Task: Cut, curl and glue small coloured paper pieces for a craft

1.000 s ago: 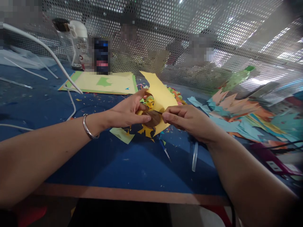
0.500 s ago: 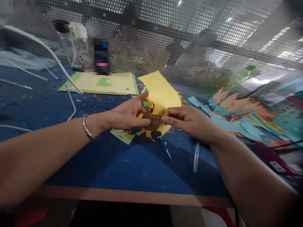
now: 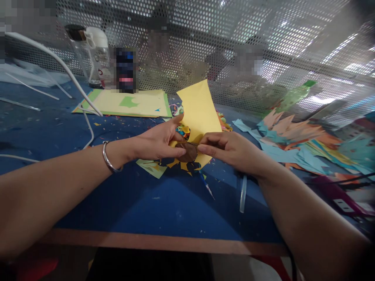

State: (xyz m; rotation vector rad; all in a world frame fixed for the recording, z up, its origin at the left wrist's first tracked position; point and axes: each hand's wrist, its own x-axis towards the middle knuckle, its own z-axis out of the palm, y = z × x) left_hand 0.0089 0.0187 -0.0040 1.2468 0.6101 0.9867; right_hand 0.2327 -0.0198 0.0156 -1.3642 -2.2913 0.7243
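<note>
Between my hands a yellow paper sheet [image 3: 199, 108] stands up, bent, with its far corner raised. My left hand [image 3: 158, 142] is at its left edge, the thumb stretched along the near side and the other fingers partly behind. On the right, my right hand [image 3: 230, 150] pinches the sheet's near edge between thumb and fingers. A brownish patch [image 3: 189, 152] shows between the two thumbs; I cannot tell if it is the sheet's shaded fold or a separate piece. Beneath lie yellow paper scraps [image 3: 183, 164] and a thin blue pen-like tool [image 3: 207, 184] with a pointed tip.
A stack of pale yellow and green paper [image 3: 123, 102] lies at the back left, before two bottles [image 3: 101, 58]. Cut blue and orange paper pieces [image 3: 293, 136] pile up at right. A clear strip [image 3: 243, 194] lies near my right forearm. Perforated metal [image 3: 187, 54] stands behind.
The yellow sheet has tipped more upright, its far corner moving up and right. My right fingers have shifted very slightly left; my left hand has stayed almost still.
</note>
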